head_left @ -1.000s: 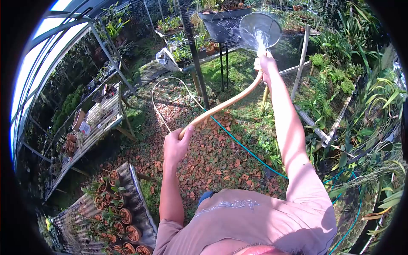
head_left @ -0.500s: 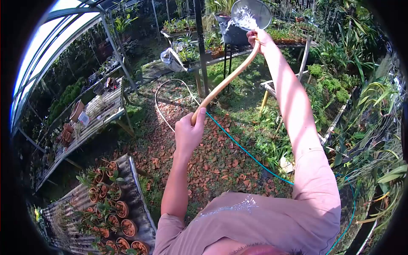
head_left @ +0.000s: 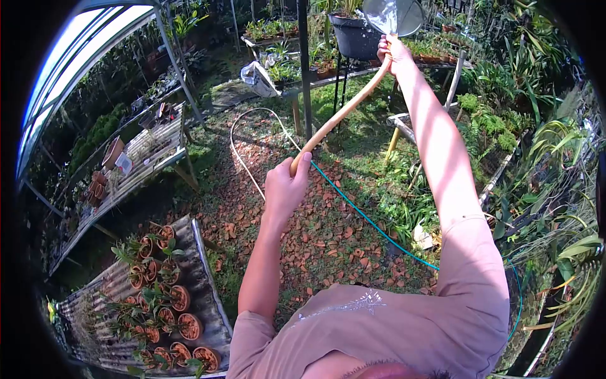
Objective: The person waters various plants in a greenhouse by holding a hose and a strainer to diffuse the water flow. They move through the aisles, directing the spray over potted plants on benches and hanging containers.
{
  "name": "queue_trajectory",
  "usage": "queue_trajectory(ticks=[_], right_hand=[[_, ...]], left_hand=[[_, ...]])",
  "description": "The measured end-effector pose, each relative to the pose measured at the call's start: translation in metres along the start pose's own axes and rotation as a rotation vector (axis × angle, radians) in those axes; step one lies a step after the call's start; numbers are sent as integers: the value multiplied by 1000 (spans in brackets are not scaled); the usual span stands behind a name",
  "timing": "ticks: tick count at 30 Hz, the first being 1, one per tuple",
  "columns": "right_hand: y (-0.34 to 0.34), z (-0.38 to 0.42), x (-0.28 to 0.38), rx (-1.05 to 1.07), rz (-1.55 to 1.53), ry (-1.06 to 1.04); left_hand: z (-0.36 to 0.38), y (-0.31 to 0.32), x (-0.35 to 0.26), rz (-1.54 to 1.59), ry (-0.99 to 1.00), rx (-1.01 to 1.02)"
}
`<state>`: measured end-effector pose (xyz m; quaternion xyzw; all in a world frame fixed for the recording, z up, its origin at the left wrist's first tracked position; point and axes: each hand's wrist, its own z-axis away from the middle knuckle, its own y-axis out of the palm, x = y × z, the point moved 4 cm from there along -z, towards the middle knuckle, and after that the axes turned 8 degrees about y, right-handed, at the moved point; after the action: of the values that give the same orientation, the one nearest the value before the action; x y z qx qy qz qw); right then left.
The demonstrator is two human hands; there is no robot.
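Observation:
A tan, curved hose point(head_left: 344, 112) runs between my two hands. My left hand point(head_left: 287, 189) is wrapped around its lower part, over the gravelly ground. With my arm stretched far forward, my right hand point(head_left: 396, 54) grips the hose's far end, fingers closed near the tip. White water point(head_left: 389, 16) bursts just beyond that hand, against a round grey shape with a thin rim point(head_left: 413, 25); what this shape is I cannot make out. Beside it, a large black pot point(head_left: 353, 39) holding a plant stands on a dark stand.
Terracotta pots with plants point(head_left: 189, 326) sit on a corrugated bench point(head_left: 218, 303) at lower left. Another slatted bench point(head_left: 148, 158) is further left. A dark post point(head_left: 304, 76) rises ahead. A pale hose loop point(head_left: 235, 142) and a teal hose point(head_left: 372, 222) cross the ground.
My right hand and the hose tip have shifted slightly right and up in view, along with the round shape and water. More of the black pot shows. Both hands keep their grip.

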<state>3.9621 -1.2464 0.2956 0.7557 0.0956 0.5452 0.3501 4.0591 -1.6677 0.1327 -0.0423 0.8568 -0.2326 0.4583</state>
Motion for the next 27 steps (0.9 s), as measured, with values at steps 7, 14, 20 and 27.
queue_trajectory(ticks=[7,14,20,27], right_hand=[[2,-19,-9,34,-15,107],[-8,-27,-13,55,-15,116],[-20,-34,-11,55,70,164],[-26,-47,-12,20,65,149]], left_hand=[[-5,6,-3,-9,-22,7],[-10,12,-6,-26,-23,2],[-13,25,-1,-89,-41,43],[-15,25,-17,-139,-40,3]])
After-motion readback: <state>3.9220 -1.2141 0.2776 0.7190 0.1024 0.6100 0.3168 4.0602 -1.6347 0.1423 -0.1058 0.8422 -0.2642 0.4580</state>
